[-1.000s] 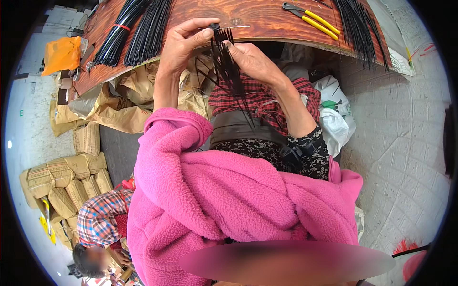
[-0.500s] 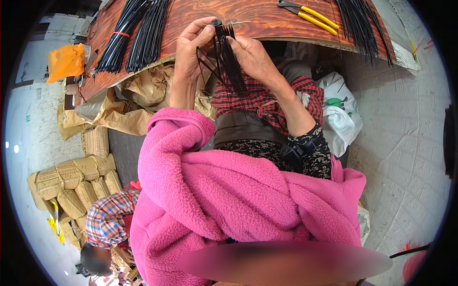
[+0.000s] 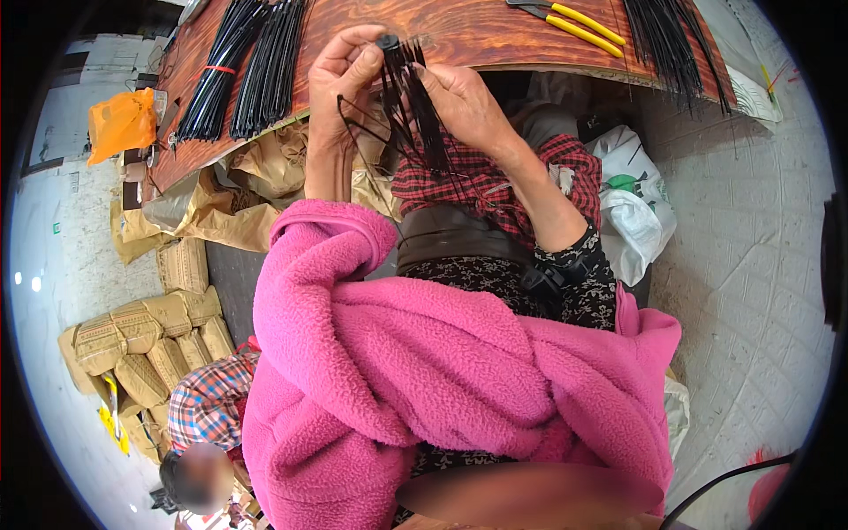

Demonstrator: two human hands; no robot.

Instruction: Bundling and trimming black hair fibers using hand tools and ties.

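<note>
– What am I seeing closest in?

– I'm looking down past a pink fleece [image 3: 442, 371] to my two hands. The left hand [image 3: 340, 79] is pinching the heads of a bunch of black ties [image 3: 415, 106], fingers closed round the top so the ends are staying level. The right hand [image 3: 464, 102] is curling against the bunch's other side, steadying it while the tails are hanging toward my lap.

– And beyond the hands?

– The wooden table [image 3: 468, 35], with yellow pliers [image 3: 574, 22] lying right of my hands and more black bundles [image 3: 243, 71] left. I'm not making out what the tie heads hide.
</note>
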